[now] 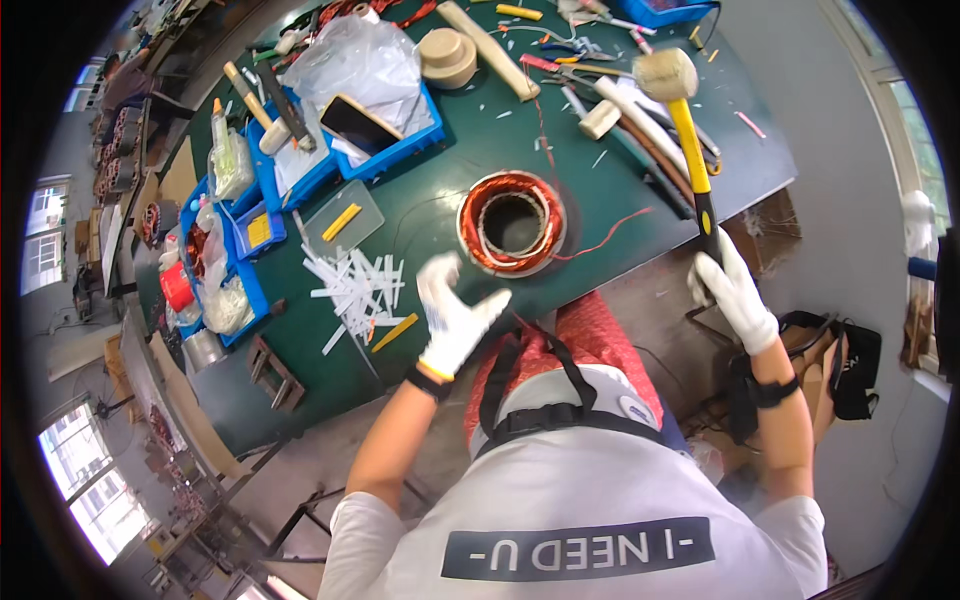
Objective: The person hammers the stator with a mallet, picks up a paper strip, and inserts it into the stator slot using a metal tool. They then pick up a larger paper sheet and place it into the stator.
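In white gloves, both my hands are at the near side of the green table. My right hand [735,290] is wrapped round the lower handle of a mallet [690,140] with a yellow and black handle and a pale, worn head. That mallet points away from me above the table's right part. Fingers and thumb spread, my left hand [453,315] holds nothing and hovers by the table's near edge. Just beyond it lies a motor stator [548,237], a ring of copper windings with a round opening in the middle. A thin red wire [605,238] trails from its right side.
White strips [355,290] lie piled left of the stator. Blue bins [430,125] hold plastic bags, and a phone [360,128] rests on one. Round wooden blocks [447,58] stand at the back. Rods, pliers and a small mallet [600,119] crowd the right.
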